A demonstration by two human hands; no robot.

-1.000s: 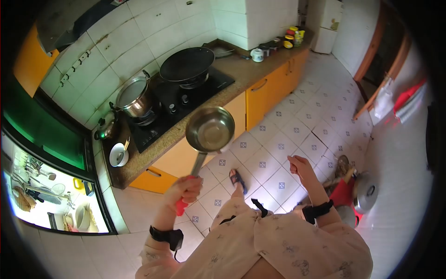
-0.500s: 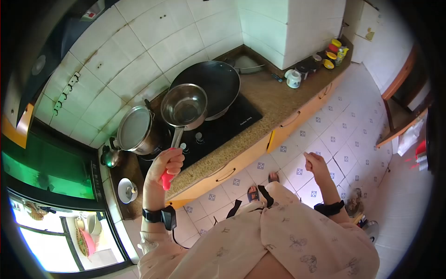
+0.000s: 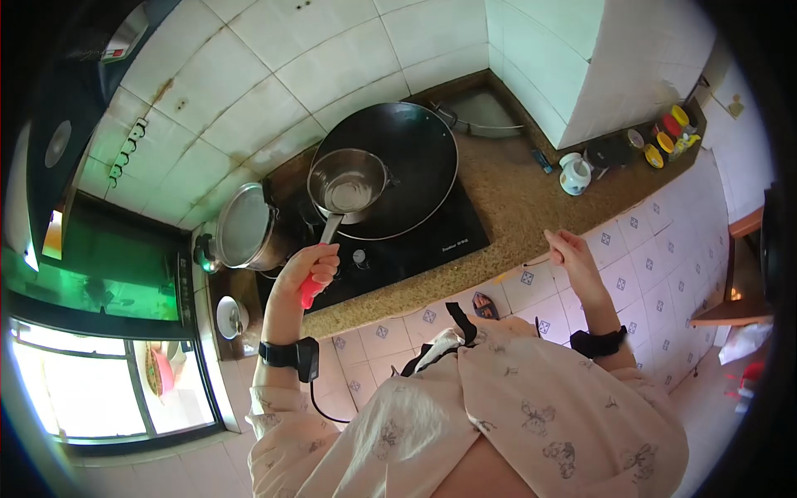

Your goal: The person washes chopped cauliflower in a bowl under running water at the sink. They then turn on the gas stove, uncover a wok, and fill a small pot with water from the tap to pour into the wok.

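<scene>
My left hand is wrapped round the red-gripped handle of a metal saucepan, holding it out above the cooktop. The saucepan overlaps the left part of a large black wok; whether the two touch, I cannot tell. Its inside is shiny, and I cannot make out if liquid lies in it. My right hand hangs in front of the counter edge with its fingers curled and nothing in them.
Left of the wok, a lidded metal pot stands on the black cooktop. A white bowl sits at the counter's left end. Farther right are a small white pot and several colourful jars. A window is at left.
The saucepan in my left hand looks smaller and a little lower, nearer the wok. The view has shifted, so the counter's right side appears farther right. My right hand stays curled, slightly higher.
</scene>
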